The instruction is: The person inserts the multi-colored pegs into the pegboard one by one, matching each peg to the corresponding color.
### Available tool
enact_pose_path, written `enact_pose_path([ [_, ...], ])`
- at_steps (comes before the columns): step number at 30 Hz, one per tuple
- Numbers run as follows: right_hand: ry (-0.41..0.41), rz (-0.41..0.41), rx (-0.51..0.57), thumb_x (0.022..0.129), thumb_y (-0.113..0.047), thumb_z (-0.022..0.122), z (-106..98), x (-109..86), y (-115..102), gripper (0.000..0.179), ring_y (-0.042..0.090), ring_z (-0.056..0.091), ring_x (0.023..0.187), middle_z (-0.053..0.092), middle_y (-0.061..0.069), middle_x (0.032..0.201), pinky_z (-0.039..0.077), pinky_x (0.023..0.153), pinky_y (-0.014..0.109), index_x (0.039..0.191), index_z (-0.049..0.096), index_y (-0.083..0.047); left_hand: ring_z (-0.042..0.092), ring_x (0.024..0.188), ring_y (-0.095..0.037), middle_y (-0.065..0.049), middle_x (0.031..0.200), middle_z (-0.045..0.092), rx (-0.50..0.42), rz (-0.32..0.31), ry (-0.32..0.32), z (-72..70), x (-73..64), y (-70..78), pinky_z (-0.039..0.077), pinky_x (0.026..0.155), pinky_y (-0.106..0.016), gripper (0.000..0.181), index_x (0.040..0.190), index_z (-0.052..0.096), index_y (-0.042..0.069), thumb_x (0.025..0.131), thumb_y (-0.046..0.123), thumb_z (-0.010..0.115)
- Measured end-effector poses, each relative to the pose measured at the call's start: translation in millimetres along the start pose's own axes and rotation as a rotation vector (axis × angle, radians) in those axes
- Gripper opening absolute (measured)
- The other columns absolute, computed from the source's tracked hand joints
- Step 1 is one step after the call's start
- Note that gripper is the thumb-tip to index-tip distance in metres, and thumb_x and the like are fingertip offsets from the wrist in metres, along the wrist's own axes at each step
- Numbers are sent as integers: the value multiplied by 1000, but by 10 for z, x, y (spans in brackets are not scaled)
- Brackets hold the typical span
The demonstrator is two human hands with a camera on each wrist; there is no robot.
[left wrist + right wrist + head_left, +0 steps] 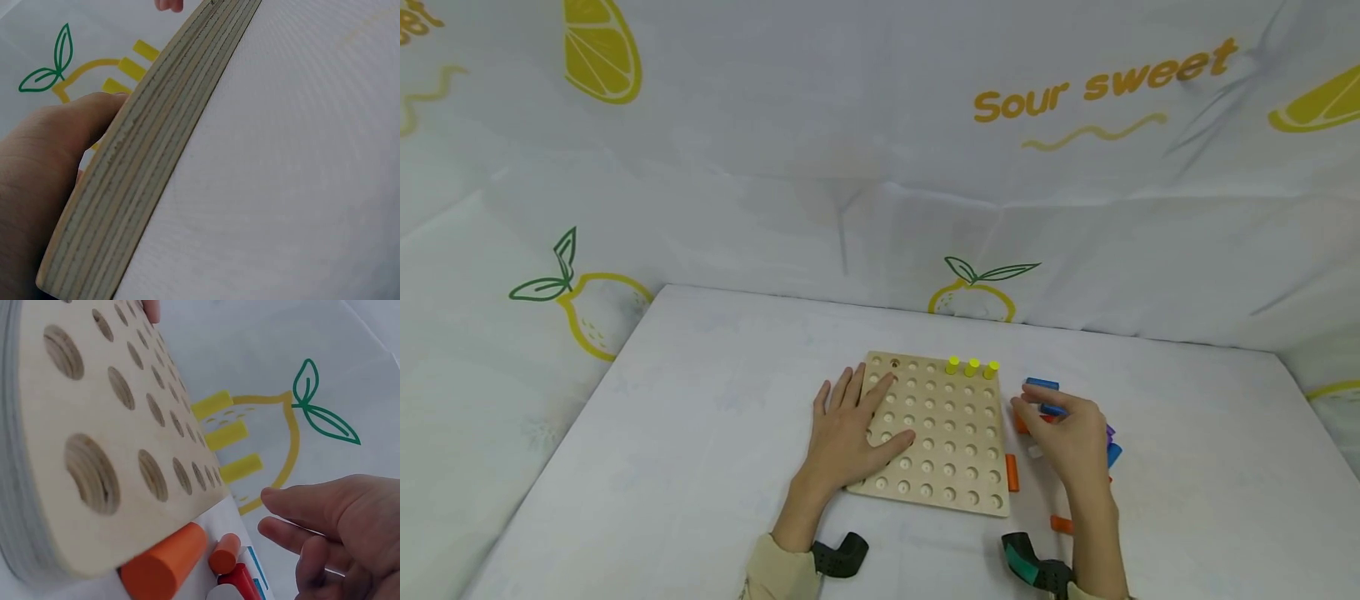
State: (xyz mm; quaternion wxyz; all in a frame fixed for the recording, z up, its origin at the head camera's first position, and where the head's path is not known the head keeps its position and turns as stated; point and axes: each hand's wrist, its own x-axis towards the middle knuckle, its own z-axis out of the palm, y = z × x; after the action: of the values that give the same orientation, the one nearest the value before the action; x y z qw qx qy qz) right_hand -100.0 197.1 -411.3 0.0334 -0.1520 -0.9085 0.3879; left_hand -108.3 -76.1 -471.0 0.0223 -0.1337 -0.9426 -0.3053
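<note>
A square wooden board (937,433) with rows of round holes lies flat. Three yellow pegs (972,367) stand upright in holes along its far edge, towards the right corner. My left hand (842,442) rests on the board's left side, fingers straight and spread, thumb reaching over the holes. To the right of the board, my right hand (1071,433) hovers over loose coloured pegs. The right wrist view shows its thumb and index fingertip (270,497) apart, with nothing between them. A blue peg (1042,384) lies just beyond this hand, which partly hides other pegs.
An orange peg (1012,472) lies along the board's right edge, and another orange peg (1062,524) sits nearer the front. Red, white, purple and blue pegs (1113,454) are scattered around the right hand. A lemon-print cloth (865,250) hangs behind the white table (662,433).
</note>
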Motion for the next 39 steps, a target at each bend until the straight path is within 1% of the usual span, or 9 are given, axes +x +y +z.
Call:
enact_pose_path([
  [3,-11,1,-28,94,-22,73,5,-7,-3,35,16,36,52,75,20,118,27,42,26,124,74,-5,23,158,-41,-20,167,30,-3,3,0,0,-4,4,10,124,-66,86,157,43,23,85,65,64],
  [7,6,-6,-71,93,-21,74,23,-6,9,36,23,50,82,76,20,116,27,47,27,125,73,-4,23,157,-40,-20,167,30,-5,6,3,-2,-4,4,10,124,-66,86,157,43,23,85,65,64],
  [10,1,4,-90,93,-20,74,38,-7,20,37,31,55,103,75,21,116,43,60,28,126,73,-4,23,158,-40,-20,167,30,-4,2,3,-3,-5,3,10,124,-66,86,157,42,23,85,65,64],
  [12,-17,21,-100,92,-20,75,46,-9,26,39,36,56,112,74,22,119,53,74,37,127,72,-4,22,158,-40,-19,167,30,0,-2,1,-4,-7,2,10,124,-66,86,157,42,24,85,65,63],
  [14,-40,37,-111,91,-21,75,55,-7,34,41,39,55,118,72,23,123,55,89,48,129,71,-3,22,158,-40,-19,167,30,3,-5,-3,-5,-10,1,9,124,-65,86,157,42,24,85,65,63],
  [16,-63,49,-118,91,-21,75,67,-2,42,43,41,55,121,70,24,126,53,95,54,130,70,-3,22,158,-40,-19,167,30,5,-7,-4,-7,-12,1,9,125,-65,86,157,42,24,85,65,63],
  [33,-81,51,-198,92,-24,75,136,45,53,46,46,58,121,63,30,136,55,90,55,130,68,0,23,157,-40,-19,167,31,4,-2,2,-1,7,-3,10,124,-66,86,157,43,23,85,65,64],
  [37,-71,39,-206,92,-25,74,141,48,56,43,43,61,114,65,30,131,56,82,49,127,70,0,22,158,-40,-19,167,30,4,-1,-2,-4,7,1,9,125,-66,86,157,42,23,85,65,64],
  [39,-67,22,-206,92,-25,74,143,58,56,41,40,62,106,68,28,127,54,74,41,124,72,0,22,158,-40,-19,167,30,5,-1,-5,-6,5,-2,9,125,-66,86,157,42,23,85,65,64],
])
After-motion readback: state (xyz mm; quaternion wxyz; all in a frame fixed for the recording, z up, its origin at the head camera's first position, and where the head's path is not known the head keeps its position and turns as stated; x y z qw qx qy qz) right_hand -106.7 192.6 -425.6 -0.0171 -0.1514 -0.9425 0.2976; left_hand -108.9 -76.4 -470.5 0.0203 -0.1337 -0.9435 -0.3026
